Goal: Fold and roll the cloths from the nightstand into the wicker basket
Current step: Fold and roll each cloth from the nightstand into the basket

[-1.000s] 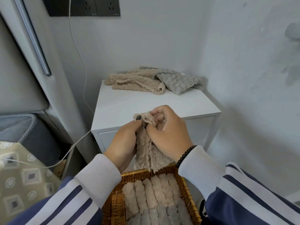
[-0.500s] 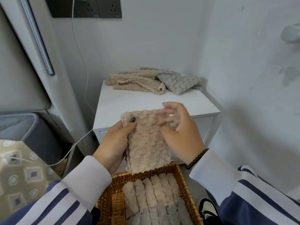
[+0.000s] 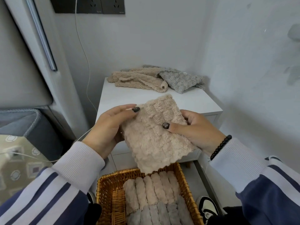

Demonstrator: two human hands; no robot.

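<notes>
Change: a second ago the beige fleece cloth [image 3: 155, 135] was bunched narrow between both hands; half a second ago it was being spread; now it is a flat, broad, folded panel, tilted.
Meaning: the fold looks done or nearly so, so rolling is probably the step in hand, ahead of placing it in the basket.
Cloth position: held in the air in front of the white nightstand [image 3: 162, 101], its lower edge hanging just above the far rim of the wicker basket [image 3: 105, 189].
Long axis: runs from upper left, far end, to lower right, near end; the short upper edge points away toward the nightstand.
Left hand [image 3: 108, 130]: grips the left edge, thumb on top, fingers hidden behind the cloth.
Right hand [image 3: 194, 130]: pinches the right edge, thumb pressed on the front face, fingers curled behind.
Basket contents: rolled cloths [image 3: 155, 192] lie side by side, beige at the far end, grey nearer.
Remaining: a beige pile [image 3: 139, 80] and a grey cloth [image 3: 181, 79] lie at the back of the nightstand, touching, not yet folded.
</notes>
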